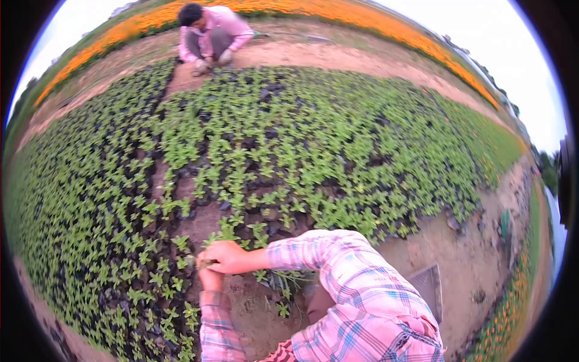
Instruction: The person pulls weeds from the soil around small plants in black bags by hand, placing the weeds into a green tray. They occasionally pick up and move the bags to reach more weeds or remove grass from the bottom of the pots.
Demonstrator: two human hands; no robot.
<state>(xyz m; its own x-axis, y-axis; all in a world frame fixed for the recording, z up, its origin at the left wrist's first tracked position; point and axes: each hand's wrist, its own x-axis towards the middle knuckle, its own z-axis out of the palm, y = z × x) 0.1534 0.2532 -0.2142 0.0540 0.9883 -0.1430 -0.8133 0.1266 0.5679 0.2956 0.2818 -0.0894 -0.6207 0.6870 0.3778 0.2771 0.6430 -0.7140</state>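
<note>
My right hand [226, 256] reaches in from the right in a plaid sleeve, its fingers closed and pressed against my left hand [210, 278]. The left hand comes up from below, its fingers curled and partly covered by the right. A small greenish bit shows between the hands, too small to name. Leaves of a green seedling [224, 231] stand just beyond the right hand. Around the hands are rows of seedlings in dark bags [145, 253]. Beneath my forearms, loose pulled-looking stems [291, 279] lie on the soil.
Across the bed a person in a pink shirt [217, 30] squats, gloved hands low by the plants. A bare soil strip [202, 226] runs between the seedling blocks. A grey tray-like object [427, 289] lies on the ground at right. Orange flowers [338, 13] stretch along the back.
</note>
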